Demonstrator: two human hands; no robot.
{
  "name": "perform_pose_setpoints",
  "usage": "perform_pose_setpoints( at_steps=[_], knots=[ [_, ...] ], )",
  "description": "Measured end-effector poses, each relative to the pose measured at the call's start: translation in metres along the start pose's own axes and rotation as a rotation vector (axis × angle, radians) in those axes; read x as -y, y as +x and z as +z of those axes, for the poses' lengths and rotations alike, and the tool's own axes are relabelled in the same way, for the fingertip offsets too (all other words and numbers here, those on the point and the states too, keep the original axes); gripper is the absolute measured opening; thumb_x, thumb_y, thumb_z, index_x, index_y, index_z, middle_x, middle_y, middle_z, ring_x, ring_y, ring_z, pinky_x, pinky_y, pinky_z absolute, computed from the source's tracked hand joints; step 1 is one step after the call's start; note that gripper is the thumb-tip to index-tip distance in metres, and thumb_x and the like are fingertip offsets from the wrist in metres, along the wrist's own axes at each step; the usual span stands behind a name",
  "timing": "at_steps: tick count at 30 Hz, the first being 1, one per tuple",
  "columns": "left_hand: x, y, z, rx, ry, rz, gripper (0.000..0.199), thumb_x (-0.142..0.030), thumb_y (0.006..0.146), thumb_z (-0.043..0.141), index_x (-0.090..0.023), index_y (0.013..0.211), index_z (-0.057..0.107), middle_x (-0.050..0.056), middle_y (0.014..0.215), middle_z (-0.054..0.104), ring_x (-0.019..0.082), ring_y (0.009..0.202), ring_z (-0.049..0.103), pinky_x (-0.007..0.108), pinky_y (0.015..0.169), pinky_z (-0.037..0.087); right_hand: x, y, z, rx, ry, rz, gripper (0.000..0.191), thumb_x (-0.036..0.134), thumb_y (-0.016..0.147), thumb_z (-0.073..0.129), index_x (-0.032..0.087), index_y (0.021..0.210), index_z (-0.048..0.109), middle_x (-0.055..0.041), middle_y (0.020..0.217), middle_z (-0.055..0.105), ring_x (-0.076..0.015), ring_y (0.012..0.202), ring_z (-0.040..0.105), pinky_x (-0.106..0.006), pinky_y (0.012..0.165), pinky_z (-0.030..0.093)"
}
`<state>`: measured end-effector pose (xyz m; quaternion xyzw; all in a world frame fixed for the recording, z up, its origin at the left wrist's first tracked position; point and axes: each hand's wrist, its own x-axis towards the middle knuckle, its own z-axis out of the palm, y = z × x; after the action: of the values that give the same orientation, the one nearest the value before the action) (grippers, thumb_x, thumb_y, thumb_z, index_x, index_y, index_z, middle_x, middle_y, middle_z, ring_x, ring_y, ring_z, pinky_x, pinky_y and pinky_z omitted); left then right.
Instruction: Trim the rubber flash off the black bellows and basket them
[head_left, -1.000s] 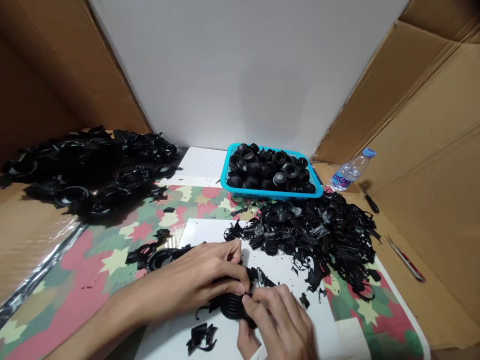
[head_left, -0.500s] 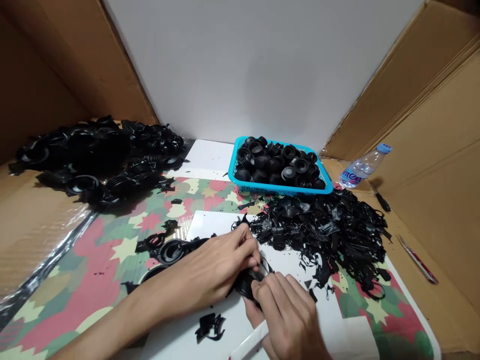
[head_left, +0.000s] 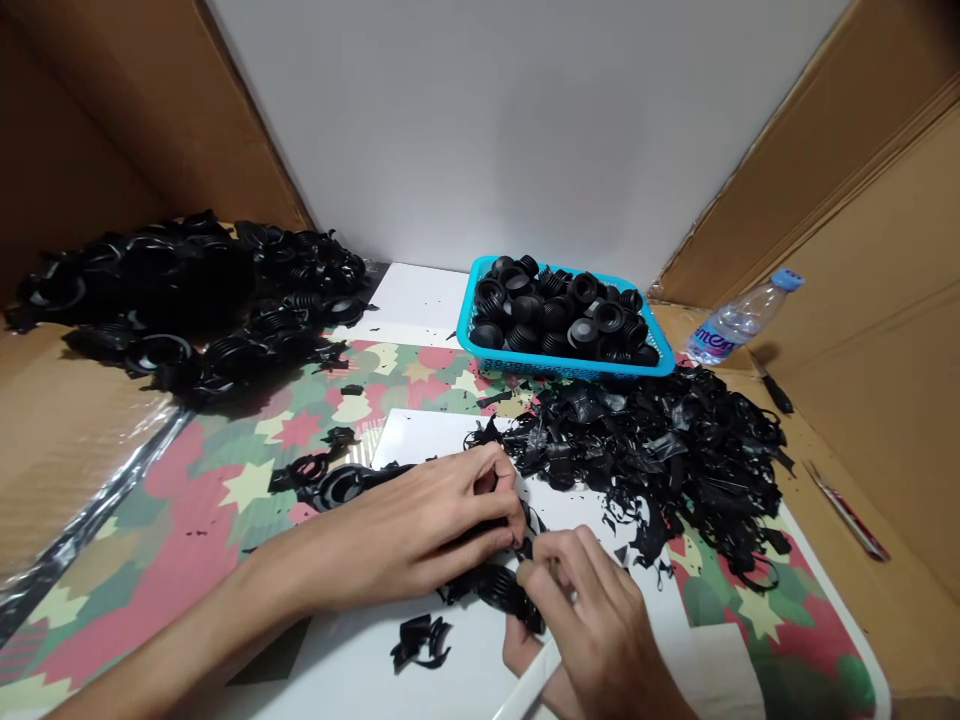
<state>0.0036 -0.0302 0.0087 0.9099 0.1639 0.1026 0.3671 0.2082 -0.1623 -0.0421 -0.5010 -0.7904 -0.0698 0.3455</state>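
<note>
The ribbed black part (head_left: 501, 590) lies between the hands, low over the white sheet (head_left: 360, 655). I judge it light, rubbery and springy, unlikely to break; its smooth ridges may slip, and any ragged edge looks thin enough to tear. I would take hold across the ribbed body, leaving the rim free. My left hand (head_left: 457, 515) has its fingers drawn in narrow on the part's upper edge, the exact contact hidden. My right hand (head_left: 585, 590) is curled around a white strip-like handle (head_left: 529, 685), its fingertips against the part's right end; I cannot make out a blade. Just below lies a curled black scrap (head_left: 421, 642); behind the left forearm, a black ring (head_left: 342, 487). Farther out I see the heap of shreds (head_left: 675, 450), the blue basket (head_left: 555, 366) filled with similar parts, a ragged black pile (head_left: 172, 300) at far left, and the bottle (head_left: 742, 318) at right.
</note>
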Motion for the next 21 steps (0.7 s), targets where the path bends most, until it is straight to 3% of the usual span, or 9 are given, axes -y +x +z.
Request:
perform_pose_setpoints(
  at_steps=[3,8,15,21],
  knots=[
    [0.001,-0.001,-0.002,-0.011,-0.027,-0.009,0.014,-0.026,0.113,0.061,-0.027,0.123,0.071,0.006,0.122,0.063,0.022,0.102,0.067,0.028,0.093,0.055,0.000,0.000,-0.001,0.002,0.032,0.029,0.026,0.007,0.086,0.052,0.019,0.104,0.067,-0.0096,0.100,0.074,-0.0224,0.083,0.070,-0.031,0.070,0.056],
    [0.000,-0.004,-0.002,-0.008,-0.068,-0.044,0.018,-0.020,0.113,0.058,-0.027,0.127,0.067,0.007,0.129,0.062,0.022,0.109,0.067,0.027,0.097,0.053,-0.001,-0.002,-0.001,0.052,0.049,0.004,0.041,0.004,0.095,0.050,0.013,0.130,0.068,-0.0098,0.104,0.078,-0.0232,0.090,0.075,-0.033,0.077,0.060],
    [-0.008,-0.008,-0.006,-0.014,-0.030,-0.024,0.013,-0.016,0.109,0.059,-0.024,0.114,0.068,0.007,0.129,0.063,0.020,0.111,0.068,0.027,0.099,0.053,-0.001,-0.002,0.001,0.033,0.088,0.049,0.026,0.008,0.103,0.050,0.015,0.122,0.067,-0.0084,0.100,0.078,-0.0238,0.087,0.073,-0.035,0.076,0.057],
    [-0.006,-0.012,-0.010,0.026,0.079,-0.037,0.014,-0.032,0.109,0.070,-0.025,0.117,0.079,0.011,0.136,0.061,0.028,0.119,0.071,0.032,0.102,0.058,0.000,-0.005,0.003,-0.004,0.081,0.066,0.021,0.003,0.101,0.048,0.018,0.106,0.063,-0.0061,0.092,0.073,-0.0228,0.082,0.069,-0.034,0.072,0.053]
  ],
)
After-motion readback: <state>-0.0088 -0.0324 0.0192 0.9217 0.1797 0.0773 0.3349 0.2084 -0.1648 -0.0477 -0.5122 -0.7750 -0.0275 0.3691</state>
